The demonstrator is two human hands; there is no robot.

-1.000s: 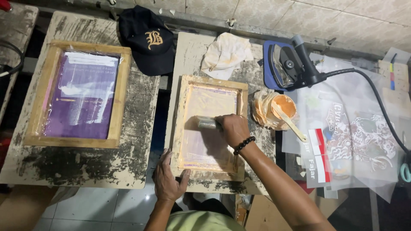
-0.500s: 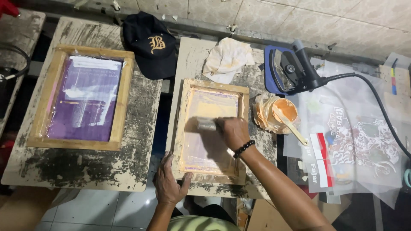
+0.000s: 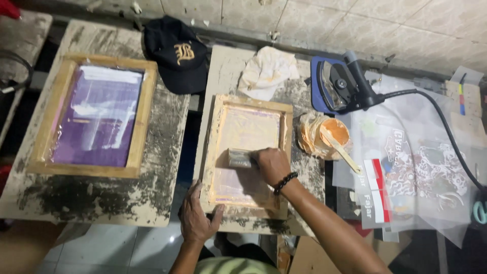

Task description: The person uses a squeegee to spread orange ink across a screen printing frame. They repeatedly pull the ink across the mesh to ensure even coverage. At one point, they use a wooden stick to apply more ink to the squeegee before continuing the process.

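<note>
Right hand (image 3: pixel 273 165): closed around a squeegee (image 3: pixel 239 158) — pressed on the screen.
Left hand (image 3: pixel 195 218): fingers spread flat, holding nothing — bracing the wooden printing frame (image 3: pixel 247 155) at its near-left corner.

This is a small screen-printing workshop; two ink-stained worktops (image 3: pixel 152 203) stand over a tiled floor, each carrying a wooden printing frame, one with purple mesh (image 3: pixel 96 116) at 9 o'clock, one smeared orange (image 3: pixel 248 152) at centre; a tub of orange ink (image 3: pixel 332 134) sits at 3 o'clock among printed transfer films (image 3: pixel 421 172); a heat tool (image 3: pixel 340 86) lies at 1 o'clock below a tiled wall (image 3: pixel 355 20).
</note>
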